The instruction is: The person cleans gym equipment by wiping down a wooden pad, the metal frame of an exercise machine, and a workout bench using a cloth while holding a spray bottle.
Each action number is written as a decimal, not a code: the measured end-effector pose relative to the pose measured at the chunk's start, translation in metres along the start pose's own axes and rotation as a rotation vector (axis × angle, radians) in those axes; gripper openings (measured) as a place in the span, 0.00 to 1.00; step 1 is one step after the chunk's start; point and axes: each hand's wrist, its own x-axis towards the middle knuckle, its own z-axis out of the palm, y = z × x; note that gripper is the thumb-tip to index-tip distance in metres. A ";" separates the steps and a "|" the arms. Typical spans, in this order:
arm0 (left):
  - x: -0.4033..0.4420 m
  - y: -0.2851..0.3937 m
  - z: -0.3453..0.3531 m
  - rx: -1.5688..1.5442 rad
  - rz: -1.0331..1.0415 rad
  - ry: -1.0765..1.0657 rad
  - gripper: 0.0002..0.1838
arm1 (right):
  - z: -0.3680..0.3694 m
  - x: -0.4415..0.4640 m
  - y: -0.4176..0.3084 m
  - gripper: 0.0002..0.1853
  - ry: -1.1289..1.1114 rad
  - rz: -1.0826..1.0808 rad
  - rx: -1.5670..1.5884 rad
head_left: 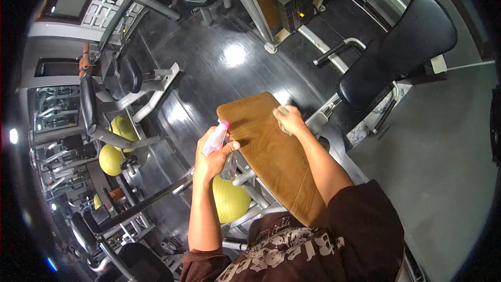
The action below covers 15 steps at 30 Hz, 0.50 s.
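My left hand point(210, 163) is wrapped round a clear spray bottle point(215, 140) with a pink top, held upright-ish beside the left edge of a brown padded bench point(276, 162). Part of the bottle's lower body shows below my thumb. On the bench's right side, near its far end, my right hand point(292, 121) is closed on a light greyish cloth point(283, 109) pressed to the surface. Most of the cloth is hidden under my fingers. The bench top looks smooth, with a seam running across its near part.
A yellow exercise ball point(229, 201) lies under the bench's left side, and more balls point(110, 160) sit farther left. A black-padded machine seat point(360, 81) stands at the right, with a weight stack point(296, 8) behind. Black flooring point(209, 68) and a grey wall point(433, 162) surround the bench.
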 end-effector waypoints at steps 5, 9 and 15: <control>0.001 0.000 0.001 -0.013 0.019 -0.011 0.18 | -0.034 0.017 0.057 0.11 0.227 0.020 -0.186; 0.000 0.005 -0.001 0.029 -0.013 -0.004 0.18 | -0.028 0.055 0.052 0.11 0.302 0.116 -0.369; 0.002 0.009 -0.002 0.087 -0.025 -0.020 0.18 | 0.016 0.062 -0.020 0.16 0.248 0.089 -0.301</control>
